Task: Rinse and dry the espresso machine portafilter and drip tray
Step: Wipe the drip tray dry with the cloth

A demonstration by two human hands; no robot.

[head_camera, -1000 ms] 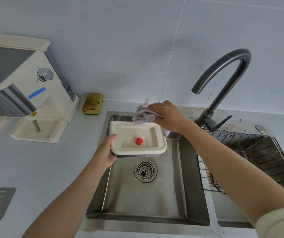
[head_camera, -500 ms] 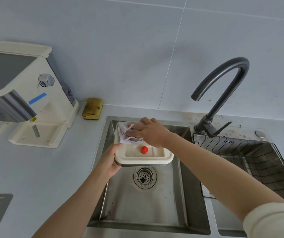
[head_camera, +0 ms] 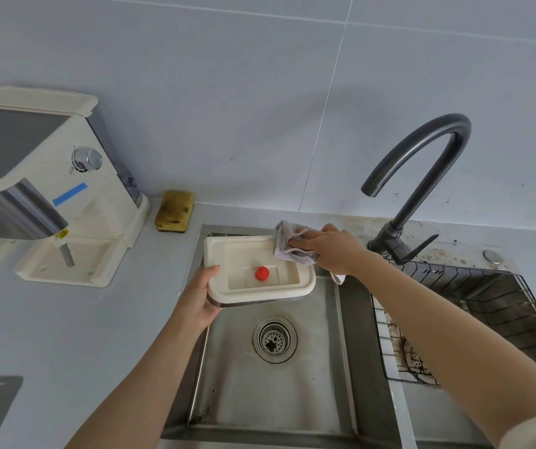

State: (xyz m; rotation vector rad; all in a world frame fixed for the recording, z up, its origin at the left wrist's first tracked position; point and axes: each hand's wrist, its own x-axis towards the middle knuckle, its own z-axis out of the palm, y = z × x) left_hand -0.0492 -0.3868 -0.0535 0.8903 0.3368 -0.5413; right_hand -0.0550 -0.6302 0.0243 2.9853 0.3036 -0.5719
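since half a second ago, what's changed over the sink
The right hand swept the cloth from the far left corner of the tray across to its far right corner. The left hand keeps its grip on the near left corner, above the sink.

I can read no text from here. The drip tray has a small mark on its steel front edge, too blurred to make out. The blue tape on the espresso machine shows no lettering.
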